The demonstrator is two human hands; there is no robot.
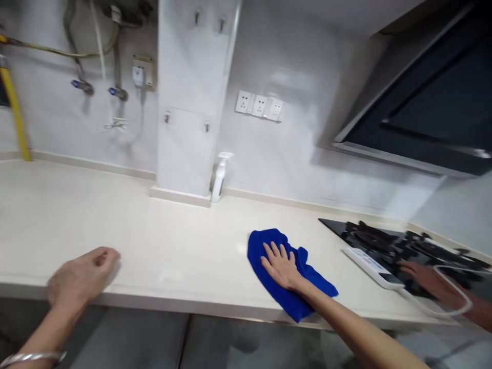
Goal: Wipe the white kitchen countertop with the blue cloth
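A blue cloth point(269, 274) lies spread and wrinkled on the pale countertop point(172, 241), one corner hanging at the front edge. My right hand point(282, 265) rests flat on this cloth with fingers spread, pressing it against the counter. Over the counter's front edge at the left, my left hand point(82, 274) is curled into a loose fist. Nothing shows between its fingers, and a silver bangle circles that wrist.
At the right, a white power strip point(372, 267) with a cable lies beside the black gas hob point(384, 241); another person's hand point(426, 279) is near it. A white spray bottle point(219, 179) stands against the pillar point(188, 154). A range hood point(423, 102) juts out above.
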